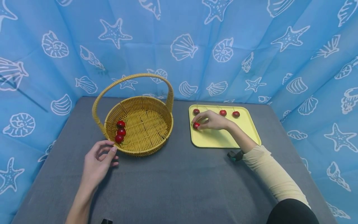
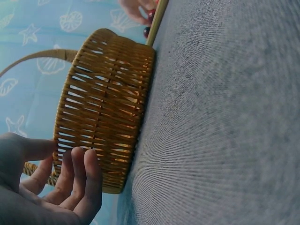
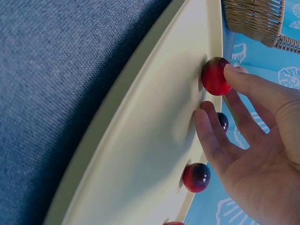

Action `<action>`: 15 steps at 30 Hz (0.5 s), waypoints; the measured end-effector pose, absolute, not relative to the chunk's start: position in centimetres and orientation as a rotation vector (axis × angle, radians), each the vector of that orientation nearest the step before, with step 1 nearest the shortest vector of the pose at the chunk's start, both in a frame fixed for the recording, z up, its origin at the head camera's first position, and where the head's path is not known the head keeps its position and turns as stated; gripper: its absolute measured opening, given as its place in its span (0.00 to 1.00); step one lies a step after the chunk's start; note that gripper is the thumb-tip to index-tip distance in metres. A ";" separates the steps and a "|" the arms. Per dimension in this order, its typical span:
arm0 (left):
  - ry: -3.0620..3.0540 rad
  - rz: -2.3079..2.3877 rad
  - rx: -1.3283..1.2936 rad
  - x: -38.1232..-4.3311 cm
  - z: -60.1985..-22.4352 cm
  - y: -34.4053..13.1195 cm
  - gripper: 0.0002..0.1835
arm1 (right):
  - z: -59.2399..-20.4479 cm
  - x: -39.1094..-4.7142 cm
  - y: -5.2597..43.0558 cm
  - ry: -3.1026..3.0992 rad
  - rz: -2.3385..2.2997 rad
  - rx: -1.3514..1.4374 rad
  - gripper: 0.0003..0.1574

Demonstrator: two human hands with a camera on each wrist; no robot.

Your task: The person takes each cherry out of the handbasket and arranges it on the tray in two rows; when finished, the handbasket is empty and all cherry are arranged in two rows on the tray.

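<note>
At the left, a yellow wicker basket (image 1: 146, 124) with a tall arched handle stands on the table. Three dark red cherries (image 1: 120, 132) lie in a row inside it, along its left wall. My left hand (image 1: 98, 161) pinches the basket's rim at the front left, thumb and forefinger on either side of the wicker (image 2: 103, 108). Over a pale yellow tray (image 1: 223, 142) on the right, my right hand (image 1: 213, 120) pinches a red cherry (image 3: 215, 76) between thumb and forefinger, near the tray's left edge. Its other fingers are loosely bent.
Three more cherries with thin stems sit along the tray's far side, one at the left (image 1: 196, 111), another near the middle (image 1: 222, 113) and one further right (image 1: 236, 114). Grey cloth (image 1: 173, 183) covers the table. A blue shell-print curtain (image 1: 201, 68) hangs behind and at both sides.
</note>
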State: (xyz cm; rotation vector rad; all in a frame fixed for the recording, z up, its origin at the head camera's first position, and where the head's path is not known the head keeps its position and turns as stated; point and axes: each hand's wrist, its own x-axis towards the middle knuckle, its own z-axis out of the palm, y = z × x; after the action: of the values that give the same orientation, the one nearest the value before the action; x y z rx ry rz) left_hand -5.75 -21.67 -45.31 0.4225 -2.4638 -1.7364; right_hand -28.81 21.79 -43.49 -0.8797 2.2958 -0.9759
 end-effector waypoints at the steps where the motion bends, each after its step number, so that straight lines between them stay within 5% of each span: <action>1: -2.465 -1.735 0.420 -5.7 -45.3 -21.7 0.20 | -43.5 -28.8 21.8 2.298 -0.968 -0.890 0.19; 15: -2.456 -1.742 0.410 -5.7 -45.3 -21.6 0.20 | -42.1 -29.0 22.2 2.293 -0.951 -0.926 0.20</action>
State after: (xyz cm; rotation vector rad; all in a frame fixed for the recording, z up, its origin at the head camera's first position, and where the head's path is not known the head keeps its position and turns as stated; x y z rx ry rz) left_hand -5.71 -21.62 -45.32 0.4098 -2.4559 -1.7423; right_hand -29.03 22.18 -42.14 -0.9262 2.2932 -0.9514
